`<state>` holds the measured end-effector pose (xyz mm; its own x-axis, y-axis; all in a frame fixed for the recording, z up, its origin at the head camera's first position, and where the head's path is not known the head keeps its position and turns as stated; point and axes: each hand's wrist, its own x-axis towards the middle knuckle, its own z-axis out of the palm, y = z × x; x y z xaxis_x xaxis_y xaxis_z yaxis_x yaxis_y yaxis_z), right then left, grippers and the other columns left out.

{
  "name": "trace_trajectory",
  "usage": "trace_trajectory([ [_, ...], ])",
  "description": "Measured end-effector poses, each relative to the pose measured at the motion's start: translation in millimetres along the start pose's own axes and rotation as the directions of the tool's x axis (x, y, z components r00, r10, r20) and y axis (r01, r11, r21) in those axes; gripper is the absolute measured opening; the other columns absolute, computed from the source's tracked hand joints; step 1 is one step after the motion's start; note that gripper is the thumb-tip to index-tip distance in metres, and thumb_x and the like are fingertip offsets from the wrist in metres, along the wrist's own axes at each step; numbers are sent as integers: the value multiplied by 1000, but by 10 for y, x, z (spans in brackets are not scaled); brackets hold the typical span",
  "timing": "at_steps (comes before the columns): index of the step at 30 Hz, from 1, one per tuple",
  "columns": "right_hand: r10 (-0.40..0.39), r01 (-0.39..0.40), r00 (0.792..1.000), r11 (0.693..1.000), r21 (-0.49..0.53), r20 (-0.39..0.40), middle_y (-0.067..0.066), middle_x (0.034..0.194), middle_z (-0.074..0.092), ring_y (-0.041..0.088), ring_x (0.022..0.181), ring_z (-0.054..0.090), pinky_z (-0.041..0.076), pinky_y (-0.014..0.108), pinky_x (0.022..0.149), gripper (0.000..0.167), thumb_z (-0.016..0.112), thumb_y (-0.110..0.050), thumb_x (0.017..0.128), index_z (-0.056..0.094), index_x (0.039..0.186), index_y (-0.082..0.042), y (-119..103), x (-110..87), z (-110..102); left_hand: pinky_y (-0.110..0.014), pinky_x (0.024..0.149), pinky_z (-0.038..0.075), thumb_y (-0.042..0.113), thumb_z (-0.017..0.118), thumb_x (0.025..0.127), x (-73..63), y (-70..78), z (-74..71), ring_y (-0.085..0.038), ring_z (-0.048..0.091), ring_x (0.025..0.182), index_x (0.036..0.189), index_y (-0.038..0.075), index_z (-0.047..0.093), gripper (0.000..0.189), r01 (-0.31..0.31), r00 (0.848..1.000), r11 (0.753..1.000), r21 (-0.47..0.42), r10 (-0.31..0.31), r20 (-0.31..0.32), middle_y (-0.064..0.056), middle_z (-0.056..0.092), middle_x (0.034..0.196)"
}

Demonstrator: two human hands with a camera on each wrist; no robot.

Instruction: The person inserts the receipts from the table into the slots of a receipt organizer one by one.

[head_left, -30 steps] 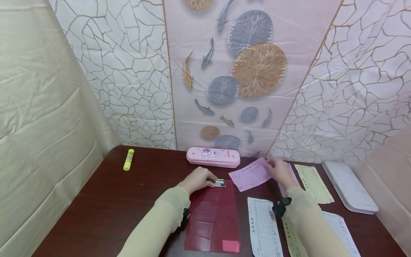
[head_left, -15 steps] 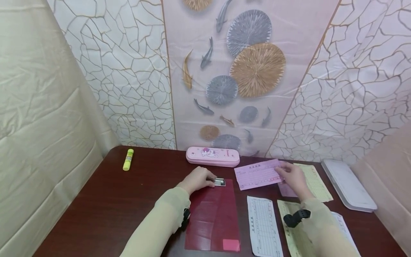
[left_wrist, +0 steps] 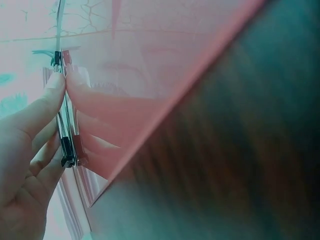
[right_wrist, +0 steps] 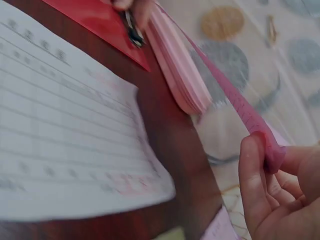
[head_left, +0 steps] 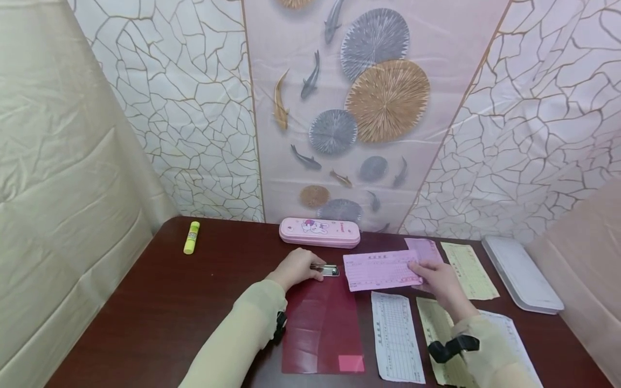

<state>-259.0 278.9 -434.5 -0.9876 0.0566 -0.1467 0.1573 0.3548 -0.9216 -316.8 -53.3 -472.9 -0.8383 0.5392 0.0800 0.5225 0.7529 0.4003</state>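
A glossy red clipboard (head_left: 322, 328) with a metal clip (head_left: 329, 270) at its far edge lies on the table. My left hand (head_left: 299, 269) grips that clip between thumb and fingers; in the left wrist view the clip (left_wrist: 65, 125) stands between them, and the red surface mirrors the hand. My right hand (head_left: 439, 280) pinches the right end of a pink printed slip (head_left: 380, 271). This slip is raised, seen nearly edge-on in the right wrist view, and its left end overlaps the clipboard's far right corner in the head view.
Another pink slip (head_left: 421, 248) lies behind the right hand. White forms (head_left: 398, 339) and yellow slips (head_left: 469, 269) are spread over the right side. A pink pencil case (head_left: 319, 233) and a white case (head_left: 523, 275) line the back and right; a glue stick (head_left: 191, 237) lies far left.
The right hand swung right with the pink slip, clear of the other pink one, then brought it left and nearer, up to the clipboard. The left hand stayed on the clip.
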Motion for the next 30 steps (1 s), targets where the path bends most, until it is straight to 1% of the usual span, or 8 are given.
trace_trajectory([
  [4,38,-39,999,999,17,32,0,82,63,7,73,62,57,26,69,44,59,-19,94,52,119,17,2,-72,143,-25,88,49,30,78,77,10,9,4,-9,64,97,107,19,75,32,-10,1000,1000,21,11,-5,9,72,96],
  [7,77,-77,997,997,-14,18,1,83,62,8,70,61,56,24,65,47,61,-22,93,53,121,14,0,-129,264,-25,88,50,29,77,78,7,23,-10,-9,65,97,105,19,75,29,-19,1000,1000,19,19,-13,9,72,97],
  [12,128,-128,992,992,-5,0,3,82,63,9,64,58,51,21,56,47,63,-24,92,55,121,12,19,-226,473,-26,90,49,24,74,81,-6,41,-34,-11,65,100,106,18,75,26,0,1000,1000,2,0,-13,6,72,101],
  [16,136,-136,991,990,31,19,3,81,63,9,64,58,52,21,54,42,63,-19,92,56,119,13,54,-286,608,-27,90,49,20,71,85,-5,58,-25,-12,65,101,107,17,74,23,2,1000,999,47,-2,-11,5,72,103],
  [20,130,-131,991,991,37,21,3,76,63,9,60,58,51,20,52,40,64,-16,91,58,115,14,76,-334,712,-27,89,50,24,71,84,11,72,2,-11,65,98,105,18,75,22,-25,1000,995,94,26,-13,6,72,101],
  [22,125,-126,991,991,40,40,3,75,64,9,58,57,50,20,51,39,64,-15,91,58,114,15,76,-357,756,-26,88,50,27,73,83,15,76,10,-10,65,98,105,18,75,24,-16,1000,996,85,17,-8,6,72,101],
  [26,132,-135,988,990,37,86,5,75,64,10,58,58,51,21,52,33,63,-14,91,60,109,14,62,-400,839,-26,89,50,27,73,83,9,83,6,-10,65,101,107,18,75,26,28,1000,998,47,-28,5,6,72,103],
  [30,138,-146,981,988,51,136,6,75,64,12,60,60,54,24,54,28,61,-14,92,59,103,12,45,-427,928,-26,88,50,26,73,83,-9,94,-18,-10,65,101,108,18,74,26,41,999,998,36,-42,8,5,72,104],
])
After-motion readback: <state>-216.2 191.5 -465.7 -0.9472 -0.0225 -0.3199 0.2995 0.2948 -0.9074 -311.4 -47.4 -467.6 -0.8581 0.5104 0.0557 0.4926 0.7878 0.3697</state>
